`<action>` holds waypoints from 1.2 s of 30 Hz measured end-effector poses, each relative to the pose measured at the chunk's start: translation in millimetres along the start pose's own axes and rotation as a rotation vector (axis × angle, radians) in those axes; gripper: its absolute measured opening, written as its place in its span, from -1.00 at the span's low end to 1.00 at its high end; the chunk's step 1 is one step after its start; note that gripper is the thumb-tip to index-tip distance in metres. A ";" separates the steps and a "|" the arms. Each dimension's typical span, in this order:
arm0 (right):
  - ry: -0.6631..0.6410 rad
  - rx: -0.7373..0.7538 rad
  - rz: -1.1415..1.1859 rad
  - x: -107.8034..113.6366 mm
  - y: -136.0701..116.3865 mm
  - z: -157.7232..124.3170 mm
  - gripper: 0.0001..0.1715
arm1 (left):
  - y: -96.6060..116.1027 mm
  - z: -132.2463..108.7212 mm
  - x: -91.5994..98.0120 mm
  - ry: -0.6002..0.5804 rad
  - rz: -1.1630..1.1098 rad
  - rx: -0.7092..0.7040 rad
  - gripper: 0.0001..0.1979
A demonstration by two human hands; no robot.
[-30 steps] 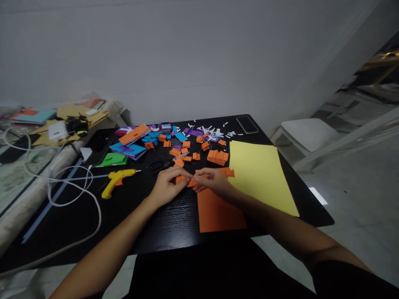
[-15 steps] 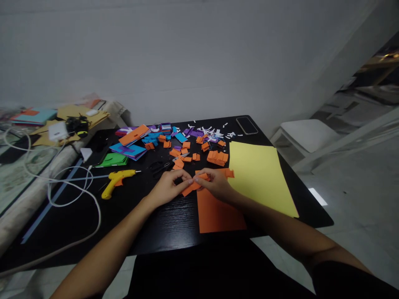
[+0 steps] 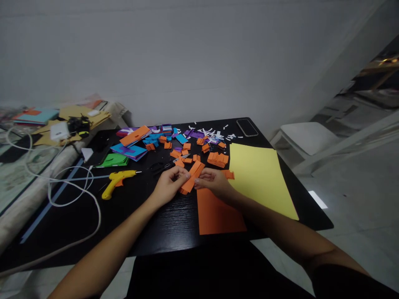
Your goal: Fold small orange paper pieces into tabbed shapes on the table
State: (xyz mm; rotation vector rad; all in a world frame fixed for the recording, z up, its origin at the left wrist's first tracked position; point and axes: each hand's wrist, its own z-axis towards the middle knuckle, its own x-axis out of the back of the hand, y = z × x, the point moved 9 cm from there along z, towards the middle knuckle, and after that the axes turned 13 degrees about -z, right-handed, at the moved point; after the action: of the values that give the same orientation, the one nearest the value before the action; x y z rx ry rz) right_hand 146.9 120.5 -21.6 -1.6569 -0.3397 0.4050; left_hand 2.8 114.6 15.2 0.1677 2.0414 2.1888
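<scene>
On the far left, a white cord [image 3: 100, 216] curls over the black table [image 3: 165, 232]. Next to it are a green paper pack [image 3: 114, 160] and, just below, a yellow glue gun [image 3: 116, 181] with its tip pointing right. Then come the black scissor handles [image 3: 158, 167]. The left hand [image 3: 171, 182] pinches a folded orange strip [image 3: 195, 174] between thumb and fingers. The strip is tilted, in the gap between the two hands. The right hand [image 3: 216, 182] has bent fingers right by the strip's edge; I cannot tell if they grip it. Under that hand lies a big orange sheet [image 3: 220, 218]. Farther right are a yellow paper stack [image 3: 262, 178] and a white stool [image 3: 307, 137].
</scene>
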 end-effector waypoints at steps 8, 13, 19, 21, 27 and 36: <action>0.093 0.046 -0.043 8.2 0.0 1.1 -0.52 | 1.0 -1.3 -9.8 -0.100 0.042 0.002 -0.68; 0.077 0.076 -0.094 5.5 -4.3 -1.1 -0.55 | 5.0 -1.7 -10.2 -0.110 0.110 -0.037 -0.66; 0.093 0.083 -0.088 6.4 -4.3 0.5 -0.54 | 5.0 -2.3 -9.0 -0.100 0.127 -0.054 -0.66; 0.108 0.086 -0.085 7.8 -4.3 0.9 -0.52 | 2.5 -2.1 -8.9 -0.103 0.122 -0.038 -0.67; 0.095 0.093 -0.103 6.3 -5.7 -0.1 -0.60 | 8.0 -2.8 -8.2 -0.090 0.088 -0.088 -0.76; 0.094 0.147 -0.127 6.0 -16.5 -4.8 -0.76 | 16.6 -4.0 -11.9 -0.169 0.024 -0.137 -0.85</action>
State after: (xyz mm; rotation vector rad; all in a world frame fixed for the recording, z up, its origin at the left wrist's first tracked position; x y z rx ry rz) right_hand 154.6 121.0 -5.1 -1.4969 -0.3354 0.2498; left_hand 13.3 107.4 31.7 0.3501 1.8043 2.2349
